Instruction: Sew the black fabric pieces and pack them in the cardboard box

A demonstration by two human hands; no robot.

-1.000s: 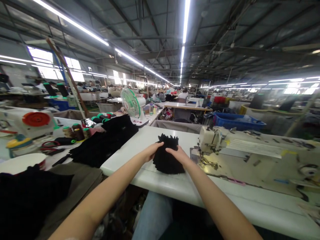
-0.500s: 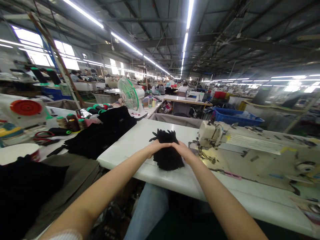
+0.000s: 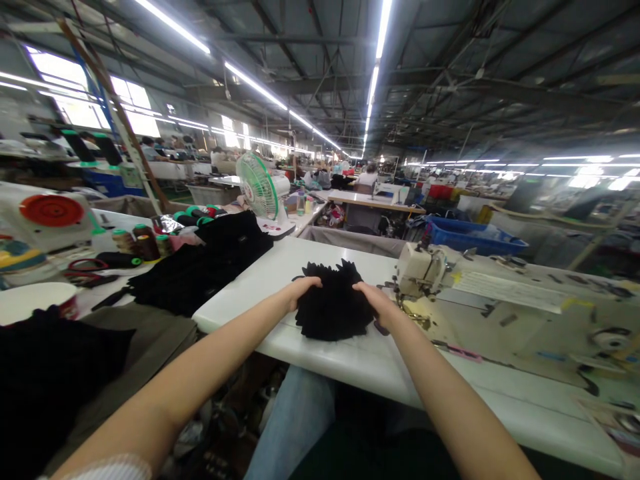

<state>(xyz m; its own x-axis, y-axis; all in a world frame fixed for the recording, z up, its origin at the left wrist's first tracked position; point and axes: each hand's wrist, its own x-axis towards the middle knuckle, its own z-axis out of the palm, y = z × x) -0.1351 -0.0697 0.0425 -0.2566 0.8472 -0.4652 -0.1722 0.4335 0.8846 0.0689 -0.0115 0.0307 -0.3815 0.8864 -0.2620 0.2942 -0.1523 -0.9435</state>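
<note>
On the white sewing table [image 3: 240, 297] in front of me lies a bundle of black fabric pieces [image 3: 337, 307], with uneven, finger-like ends at its far edge. My left hand [image 3: 303, 291] grips its left side, thumb over the top. On the opposite side my right hand [image 3: 376, 303] holds the bundle the same way, its other fingers largely hidden behind and under the cloth. Just right of that hand stands a sewing machine [image 3: 425, 270], its needle end towards the bundle.
Left of the table are a pile of black fabric [image 3: 200, 267], thread cones [image 3: 145, 240], red-handled scissors [image 3: 85, 269] and a white bowl [image 3: 35, 301]. A fan [image 3: 260, 187] stands beyond. A blue crate [image 3: 473, 235] sits behind the machine. A pink-handled tool [image 3: 460, 351] lies on the machine bed.
My hands have moved apart, from thumbs meeting over the middle to the two sides of the bundle. The black bundle now looks wider and more spread out.
</note>
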